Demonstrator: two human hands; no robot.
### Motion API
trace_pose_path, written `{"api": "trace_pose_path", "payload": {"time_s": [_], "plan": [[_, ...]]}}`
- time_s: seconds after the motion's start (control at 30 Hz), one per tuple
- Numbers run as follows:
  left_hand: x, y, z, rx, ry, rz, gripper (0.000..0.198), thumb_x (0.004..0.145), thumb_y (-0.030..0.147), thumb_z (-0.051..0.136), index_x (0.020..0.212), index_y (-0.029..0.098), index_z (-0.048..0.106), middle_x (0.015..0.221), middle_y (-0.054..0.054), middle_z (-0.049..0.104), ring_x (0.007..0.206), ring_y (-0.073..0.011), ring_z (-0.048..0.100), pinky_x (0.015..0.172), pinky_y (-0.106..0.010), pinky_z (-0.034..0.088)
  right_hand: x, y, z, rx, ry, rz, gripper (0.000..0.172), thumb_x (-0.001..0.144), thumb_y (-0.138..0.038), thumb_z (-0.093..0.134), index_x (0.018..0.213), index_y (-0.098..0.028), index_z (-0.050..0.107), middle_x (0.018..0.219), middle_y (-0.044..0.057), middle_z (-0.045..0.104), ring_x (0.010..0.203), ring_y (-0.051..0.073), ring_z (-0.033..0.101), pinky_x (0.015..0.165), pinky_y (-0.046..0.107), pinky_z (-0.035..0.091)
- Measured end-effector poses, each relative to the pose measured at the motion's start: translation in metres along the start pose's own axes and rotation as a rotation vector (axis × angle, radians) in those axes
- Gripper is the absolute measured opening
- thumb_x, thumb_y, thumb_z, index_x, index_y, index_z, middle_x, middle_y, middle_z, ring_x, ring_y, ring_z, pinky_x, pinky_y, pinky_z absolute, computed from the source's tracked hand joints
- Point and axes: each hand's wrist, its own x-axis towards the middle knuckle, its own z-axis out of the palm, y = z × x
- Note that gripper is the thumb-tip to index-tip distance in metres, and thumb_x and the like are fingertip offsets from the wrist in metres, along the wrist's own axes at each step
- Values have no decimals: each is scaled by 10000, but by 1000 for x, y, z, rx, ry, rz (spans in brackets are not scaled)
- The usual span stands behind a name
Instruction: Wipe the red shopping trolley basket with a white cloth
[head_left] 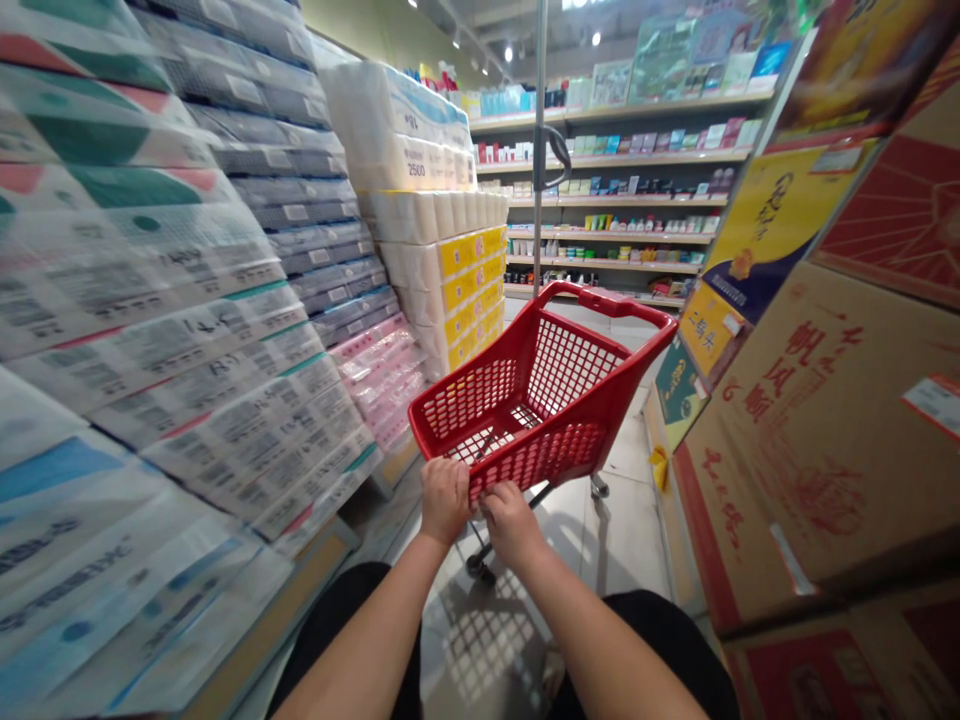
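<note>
A red plastic shopping cart (pixel 559 395) on small wheels stands tilted in a narrow shop aisle ahead of me. Its basket looks empty. My left hand (pixel 444 498) grips the near rim of the cart with the fingers curled over it. Right beside it, my right hand (pixel 508 520) is also closed on the same near rim. Both forearms reach forward from the bottom of the view.
Stacked packs of tissue and toilet paper (pixel 187 330) wall the left side. Cardboard boxes (pixel 817 440) with red print line the right. A metal pole (pixel 539 150) rises behind the cart. Shelves of goods (pixel 622 200) cross the far end. The floor (pixel 622 520) is pale tile.
</note>
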Motion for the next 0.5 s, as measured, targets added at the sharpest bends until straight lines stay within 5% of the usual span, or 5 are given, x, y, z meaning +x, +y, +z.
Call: {"api": "trace_pose_path", "payload": {"time_s": [0.1, 0.5], "plan": [[0, 0, 1, 1, -7, 6, 283, 923, 187, 303, 775, 209, 542, 741, -49, 603, 790, -214, 529, 862, -411, 395, -2, 1, 2, 19, -7, -53, 182, 858, -56, 529, 847, -187, 656, 952, 68, 622, 942, 202, 525, 853, 342, 451], [-2, -1, 0, 3, -39, -48, 309, 926, 196, 283, 785, 208, 557, 764, -55, 615, 818, -212, 534, 885, -408, 386, -1, -1, 2, 36, 25, -36, 216, 852, -41, 499, 798, -188, 648, 834, 63, 632, 850, 199, 553, 741, 323, 494]]}}
